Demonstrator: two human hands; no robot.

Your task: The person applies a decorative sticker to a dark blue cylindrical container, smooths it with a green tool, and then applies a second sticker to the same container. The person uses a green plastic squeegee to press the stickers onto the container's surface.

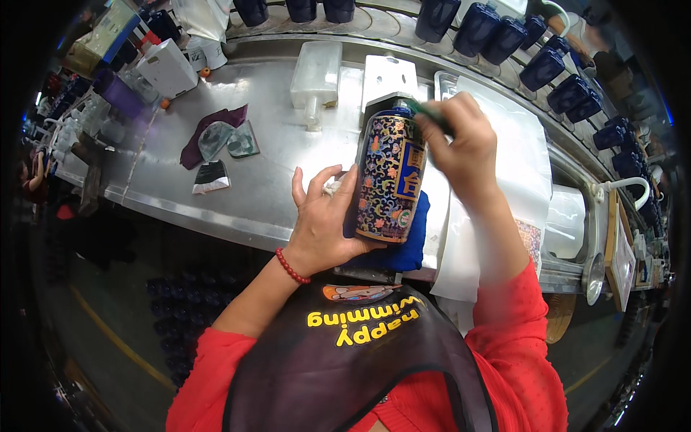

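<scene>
A dark blue bottle (392,176) with a colourful floral label leans back in front of me, its neck pointing away. Under and beside it is a blue cloth (412,230). My left hand (322,216) lies along the bottle's left side, fingers spread, thumb against its bottom edge; a small white piece sits on one finger. Closed near the bottle's neck, my right hand (464,144) grips a dark green tool (434,119), blurred by motion; its exact kind I cannot make out.
On the metal table (248,187) lie dark cloth and pad pieces (219,140). A clear bottle (315,75) lies beyond them, beside a white block (389,75). White sheets (511,158) cover the right side. Blue bottles (486,29) line a curved conveyor at the back.
</scene>
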